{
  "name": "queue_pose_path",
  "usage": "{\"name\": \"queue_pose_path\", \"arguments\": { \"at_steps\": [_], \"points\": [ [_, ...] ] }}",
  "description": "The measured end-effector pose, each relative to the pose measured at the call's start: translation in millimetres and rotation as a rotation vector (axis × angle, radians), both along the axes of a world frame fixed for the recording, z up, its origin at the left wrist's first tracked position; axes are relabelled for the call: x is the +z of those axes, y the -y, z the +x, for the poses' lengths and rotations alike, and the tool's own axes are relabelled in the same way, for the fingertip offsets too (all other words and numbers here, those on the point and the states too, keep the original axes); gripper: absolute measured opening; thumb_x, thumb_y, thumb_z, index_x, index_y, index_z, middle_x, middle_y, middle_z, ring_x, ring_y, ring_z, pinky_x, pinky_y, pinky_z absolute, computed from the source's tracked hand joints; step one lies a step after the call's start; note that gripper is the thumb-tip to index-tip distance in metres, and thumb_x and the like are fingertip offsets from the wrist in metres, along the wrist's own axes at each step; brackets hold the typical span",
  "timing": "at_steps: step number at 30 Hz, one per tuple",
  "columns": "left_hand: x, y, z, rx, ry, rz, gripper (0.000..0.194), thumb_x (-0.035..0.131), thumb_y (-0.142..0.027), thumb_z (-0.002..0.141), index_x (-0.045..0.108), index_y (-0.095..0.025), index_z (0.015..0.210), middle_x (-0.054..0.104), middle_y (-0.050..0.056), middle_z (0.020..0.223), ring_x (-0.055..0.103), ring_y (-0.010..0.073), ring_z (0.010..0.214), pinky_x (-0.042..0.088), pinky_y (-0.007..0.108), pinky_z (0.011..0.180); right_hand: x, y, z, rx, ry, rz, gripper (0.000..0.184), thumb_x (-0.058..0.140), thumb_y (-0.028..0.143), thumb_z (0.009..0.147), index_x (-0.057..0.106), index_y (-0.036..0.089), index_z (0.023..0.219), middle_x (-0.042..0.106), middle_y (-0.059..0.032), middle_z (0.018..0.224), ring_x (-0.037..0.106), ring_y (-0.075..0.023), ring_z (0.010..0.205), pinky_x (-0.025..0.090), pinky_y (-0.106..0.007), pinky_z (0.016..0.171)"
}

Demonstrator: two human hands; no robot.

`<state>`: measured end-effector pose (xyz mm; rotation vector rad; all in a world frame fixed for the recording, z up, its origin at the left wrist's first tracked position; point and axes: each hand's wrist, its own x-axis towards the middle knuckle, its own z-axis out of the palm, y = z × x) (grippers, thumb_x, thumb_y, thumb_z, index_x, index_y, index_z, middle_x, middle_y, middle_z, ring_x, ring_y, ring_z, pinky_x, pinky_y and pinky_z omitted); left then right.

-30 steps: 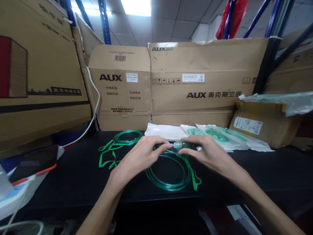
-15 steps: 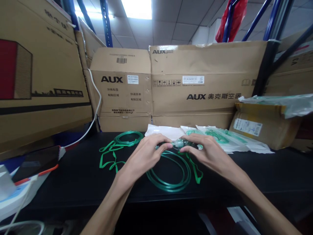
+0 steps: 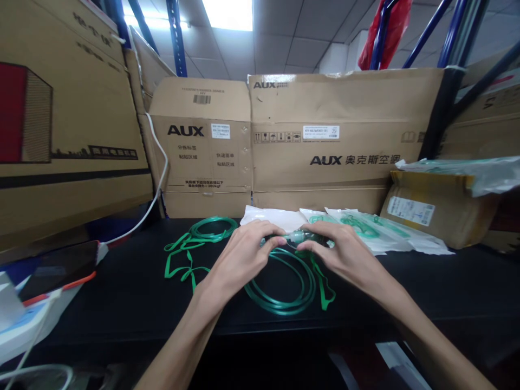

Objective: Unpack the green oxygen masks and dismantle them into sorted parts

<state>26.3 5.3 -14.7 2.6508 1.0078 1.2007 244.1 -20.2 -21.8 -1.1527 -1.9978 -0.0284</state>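
Fitting point(image 3: 298, 236), still held, left hand point(image 3: 252, 246), right hand point(image 3: 344, 246)

Near tubing coil point(image 3: 282, 309): translucent green. Strap point(image 3: 324, 298) right of it: green. Tabletop point(image 3: 122, 295) under it: black. Carton point(image 3: 349, 105) behind it: brown, black-printed.

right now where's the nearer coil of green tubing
In the head view, the nearer coil lies on the tabletop, just right of centre, between the left forearm and a green strap.

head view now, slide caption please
Left hand and right hand hold a small translucent plastic fitting near coiled green plastic tubing.
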Motion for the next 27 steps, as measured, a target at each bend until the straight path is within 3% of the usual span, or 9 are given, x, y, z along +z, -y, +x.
{"name": "queue_pose_path", "arguments": {
  "at_steps": [11,19,27],
  "points": [
    [-2.9,0.3,-1.5,0.062,-0.053,0.049,0.013,0.060,-0.019,0.100,0.073,-0.023,0.101,0.077,0.000,0.104,0.068,0.0215,0.098,0.048,0.035,0.088,-3.4,0.0,-6.4,-0.048,0.017,-0.028,0.023,0.070,0.044,0.092,0.079,0.025,0.099,0.080,-0.0089,0.109,0.073,-0.0310,0.096,0.055,-0.039,0.077],
    [1.1,3.1,-2.8,0.013,0.016,0.059,0.015,0.063,-0.011,0.097,0.072,-0.022,0.098,0.076,-0.002,0.099,0.066,0.0178,0.093,0.047,0.030,0.083,5.1,2.3,-0.7,0.071,-0.086,-0.096,0.017,0.067,0.035,0.094,0.079,0.023,0.095,0.081,-0.0018,0.098,0.072,-0.0239,0.087,0.051,-0.032,0.077],
    [-3.8,2.8,1.2,0.051,-0.056,0.199,0.015,0.056,-0.008,0.099,0.068,-0.018,0.101,0.072,0.002,0.097,0.061,0.0195,0.091,0.045,0.033,0.082,5.0,4.9,-7.7,0.003,-0.076,-0.029,0.015,0.073,0.034,0.090,0.079,0.022,0.097,0.081,-0.0054,0.101,0.074,-0.0262,0.090,0.054,-0.034,0.078]
  ]
}}
